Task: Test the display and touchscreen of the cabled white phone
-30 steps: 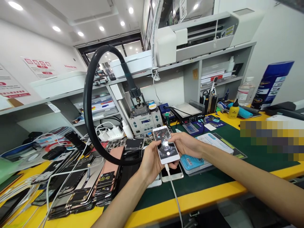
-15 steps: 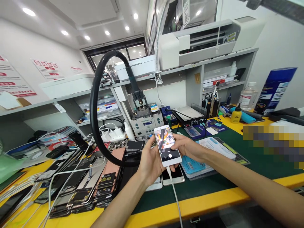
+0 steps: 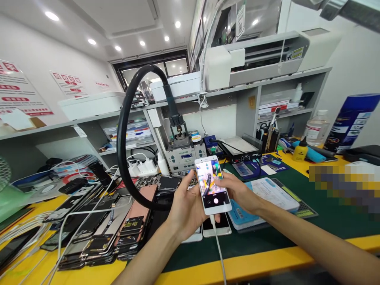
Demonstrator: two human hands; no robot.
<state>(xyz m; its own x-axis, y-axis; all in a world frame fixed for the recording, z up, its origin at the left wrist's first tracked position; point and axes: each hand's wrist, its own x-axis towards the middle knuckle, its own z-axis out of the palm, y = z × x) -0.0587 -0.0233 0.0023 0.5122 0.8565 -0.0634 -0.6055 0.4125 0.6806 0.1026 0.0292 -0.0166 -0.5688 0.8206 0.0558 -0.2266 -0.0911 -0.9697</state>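
Note:
A white smartphone [image 3: 212,185] is held upright and tilted back, its lit screen showing a camera picture of the bench. My left hand [image 3: 186,209] is closed around it from the left and behind. From the right, my right hand [image 3: 242,193] grips its edge, the thumb over the screen; the other fingers are partly hidden. A white charging cable [image 3: 219,247] runs from the phone's bottom end down past the bench edge. Just below lies another phone [image 3: 222,228] with a dark screen, on the green mat [image 3: 246,247].
Left stand stacks of phone screens [image 3: 99,237] and loose white cables. A thick black hose [image 3: 121,146] arches up from the grey soldering station [image 3: 187,158]. To the right lie a blue-and-white box [image 3: 274,196], a yellow bottle [image 3: 299,151] and a clear bottle [image 3: 317,128].
The view has shifted slightly, with the background moving right and down. The phone's screen picture differs, and my right thumb sits a little higher on the screen. Both hands keep hold of it.

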